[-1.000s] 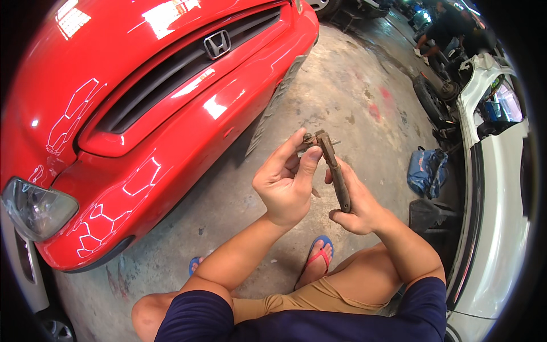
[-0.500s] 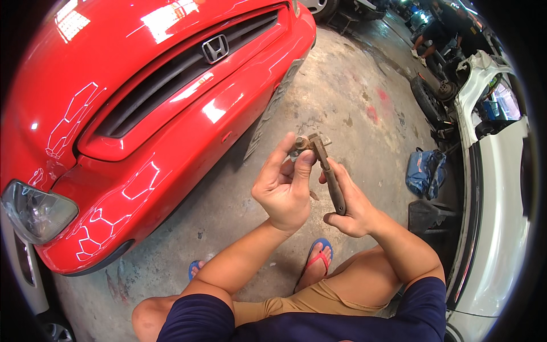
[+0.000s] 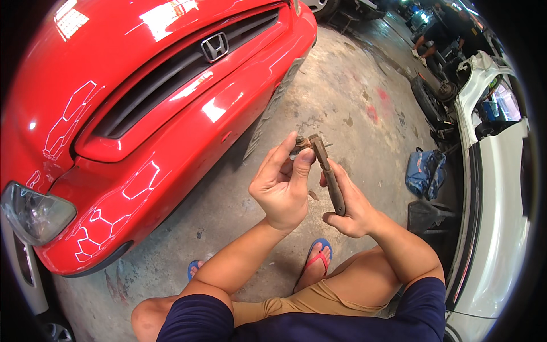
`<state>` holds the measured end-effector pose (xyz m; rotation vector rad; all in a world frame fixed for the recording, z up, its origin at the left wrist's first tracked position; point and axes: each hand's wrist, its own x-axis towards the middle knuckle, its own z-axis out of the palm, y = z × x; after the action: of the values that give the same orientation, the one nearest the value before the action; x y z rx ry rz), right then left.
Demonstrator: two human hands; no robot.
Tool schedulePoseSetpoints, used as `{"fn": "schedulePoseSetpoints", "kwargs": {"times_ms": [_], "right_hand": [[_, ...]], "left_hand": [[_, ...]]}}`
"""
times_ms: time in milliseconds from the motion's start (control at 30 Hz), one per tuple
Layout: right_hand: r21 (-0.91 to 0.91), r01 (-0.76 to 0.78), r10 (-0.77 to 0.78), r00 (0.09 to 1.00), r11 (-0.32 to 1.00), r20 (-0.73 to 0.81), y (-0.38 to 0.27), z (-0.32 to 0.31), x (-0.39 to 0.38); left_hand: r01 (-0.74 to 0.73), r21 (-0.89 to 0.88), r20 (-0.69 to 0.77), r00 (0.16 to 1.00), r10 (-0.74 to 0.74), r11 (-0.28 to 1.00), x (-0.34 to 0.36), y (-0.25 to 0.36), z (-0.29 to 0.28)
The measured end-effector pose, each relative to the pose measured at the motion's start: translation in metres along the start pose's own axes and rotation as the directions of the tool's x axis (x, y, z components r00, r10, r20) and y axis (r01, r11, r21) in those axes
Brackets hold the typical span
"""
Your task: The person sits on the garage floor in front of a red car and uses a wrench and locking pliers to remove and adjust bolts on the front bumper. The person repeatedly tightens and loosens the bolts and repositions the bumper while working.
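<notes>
Concrete floor (image 3: pixel 353 91), stained, spans workshop. Nearest: right hand (image 3: pixel 358 208) gripping handle of brown wrench-like tool (image 3: pixel 334 185), head upward, beyond fingers. Left hand (image 3: pixel 285 191) pinching small rusty metal part (image 3: pixel 300 141) at fingertips, just left of tool head; exact contact partly hidden by thumb. Farther: red car (image 3: pixel 171 162) left, blue bag (image 3: pixel 425 174) right, white car body (image 3: pixel 496 228) beyond bag. Far: crouching co-worker (image 3: pixel 447 29).
</notes>
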<state>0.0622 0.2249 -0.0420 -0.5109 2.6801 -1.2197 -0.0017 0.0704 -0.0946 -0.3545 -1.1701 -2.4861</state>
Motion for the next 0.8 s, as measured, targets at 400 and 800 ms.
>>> {"fn": "schedulePoseSetpoints", "kwargs": {"times_ms": [400, 800], "right_hand": [[-0.1, 0.078, -0.097, 0.976, 0.992, -0.197, 0.019, -0.001, -0.001], [-0.094, 0.143, -0.166, 0.937, 0.985, -0.308, 0.02, 0.014, 0.01]], "left_hand": [[0.222, -0.008, 0.35, 0.914, -0.205, 0.975, -0.023, -0.025, 0.007], [0.064, 0.246, 0.305, 0.942, -0.14, 0.967, -0.026, -0.024, 0.012]]}}
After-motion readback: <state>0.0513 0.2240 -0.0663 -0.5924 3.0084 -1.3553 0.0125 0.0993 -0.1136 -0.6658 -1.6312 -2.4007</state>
